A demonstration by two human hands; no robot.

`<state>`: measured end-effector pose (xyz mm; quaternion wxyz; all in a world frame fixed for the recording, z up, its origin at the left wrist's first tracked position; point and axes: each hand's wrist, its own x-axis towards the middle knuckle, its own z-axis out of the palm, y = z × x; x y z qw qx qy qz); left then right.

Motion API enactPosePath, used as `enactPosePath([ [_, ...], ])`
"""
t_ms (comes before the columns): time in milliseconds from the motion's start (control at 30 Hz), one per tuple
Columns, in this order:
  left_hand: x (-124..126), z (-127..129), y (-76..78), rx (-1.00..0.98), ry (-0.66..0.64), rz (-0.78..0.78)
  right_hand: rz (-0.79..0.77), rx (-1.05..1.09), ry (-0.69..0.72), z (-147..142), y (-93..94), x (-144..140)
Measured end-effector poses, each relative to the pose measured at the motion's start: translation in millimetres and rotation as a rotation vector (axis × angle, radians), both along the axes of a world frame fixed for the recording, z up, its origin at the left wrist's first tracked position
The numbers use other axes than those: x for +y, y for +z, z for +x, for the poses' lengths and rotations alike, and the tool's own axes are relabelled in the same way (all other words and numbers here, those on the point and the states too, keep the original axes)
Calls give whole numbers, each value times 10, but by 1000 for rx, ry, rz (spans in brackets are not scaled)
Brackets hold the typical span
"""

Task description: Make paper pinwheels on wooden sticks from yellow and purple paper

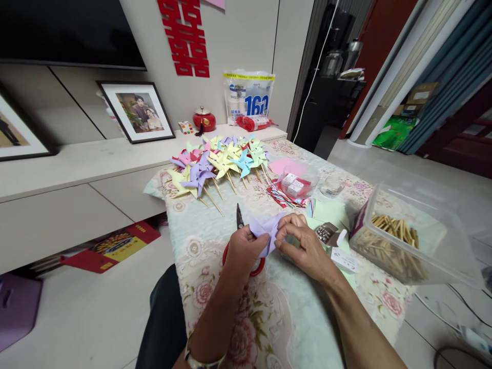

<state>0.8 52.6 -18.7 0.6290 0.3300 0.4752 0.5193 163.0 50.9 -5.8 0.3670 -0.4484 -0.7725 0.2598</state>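
Observation:
A purple paper pinwheel (268, 229) with folded blades is held between both hands above the table. My left hand (246, 248) is closed on its left side, thumb on top. Fingers of my right hand (303, 243) pinch the pinwheel's right edge; whether a small pin is among them I cannot tell. Beneath my left hand lie scissors (240, 217) with red handles, partly hidden. Just right of my right hand are a heap of small metal pins (326, 232) and a small white box (343, 259).
Finished pinwheels (226, 159) on sticks lie in a pile at the back left of the flowered tablecloth (207, 236). A clear plastic bin (418, 236) of wooden sticks stands at the right edge. Red packets (284, 196) and a clear container (298, 182) sit behind my right hand.

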Motion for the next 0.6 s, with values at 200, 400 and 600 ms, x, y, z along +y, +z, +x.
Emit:
enactPosePath([
  [200, -3, 11, -16, 29, -10, 11, -31, -15, -53, -30, -34, 2],
  [400, 2, 6, -25, 25, -27, -3, -33, -46, -76, -42, -55, 6],
  [600, 20, 26, -79, 55, -29, 13, -9, -63, -85, -67, -53, 3],
])
